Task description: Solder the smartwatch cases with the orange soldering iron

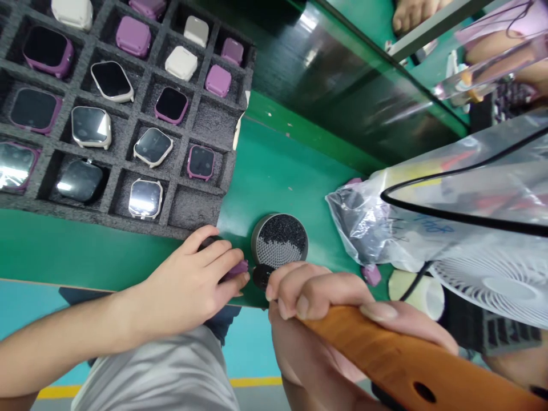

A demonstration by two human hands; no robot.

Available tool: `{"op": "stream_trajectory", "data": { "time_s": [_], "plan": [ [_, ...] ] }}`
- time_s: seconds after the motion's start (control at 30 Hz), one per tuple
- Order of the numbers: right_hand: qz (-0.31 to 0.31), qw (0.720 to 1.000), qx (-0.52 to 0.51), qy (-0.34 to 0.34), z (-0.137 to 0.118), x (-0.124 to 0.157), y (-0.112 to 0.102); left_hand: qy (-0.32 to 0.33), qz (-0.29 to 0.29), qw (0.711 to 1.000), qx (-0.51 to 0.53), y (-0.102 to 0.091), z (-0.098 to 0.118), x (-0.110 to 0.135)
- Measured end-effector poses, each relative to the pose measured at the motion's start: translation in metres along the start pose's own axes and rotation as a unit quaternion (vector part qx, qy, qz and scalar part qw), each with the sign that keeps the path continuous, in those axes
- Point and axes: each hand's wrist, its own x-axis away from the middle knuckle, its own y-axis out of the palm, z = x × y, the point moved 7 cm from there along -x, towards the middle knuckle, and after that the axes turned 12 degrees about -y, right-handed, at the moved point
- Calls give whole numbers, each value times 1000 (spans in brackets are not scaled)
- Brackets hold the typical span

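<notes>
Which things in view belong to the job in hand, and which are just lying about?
Likely the job's:
orange tool, in the right hand
purple piece, in the left hand
round dish
foam tray of watches

Apparently just lying about:
plastic bag
fan
pale roll
black cable

Green bench surface [274,165] bears 1 grey compartmented tray [96,216] beyond the left hand [209,279]; 1 round grey-rimmed item [279,240] just beyond the right hand [325,302]; 1 clear plastic bag [372,222] and 1 purple piece [371,275] farther beyond it.
</notes>
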Motion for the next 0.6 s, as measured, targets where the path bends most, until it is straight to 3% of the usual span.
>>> {"op": "stream_trajectory", "data": {
  "time_s": [0.23,0.47,0.6],
  "plan": [
    [-1,999,-20,-31,3,1,-4,1,9,1000,-8,0,-1,0],
    [58,995,-24,-83,5,-23,-39,8,-49,999,15,0,2,3],
    [47,993,-29,-107,16,-26,-43,-12,-26,1000,-2,-1,0,1]
  ]
}}
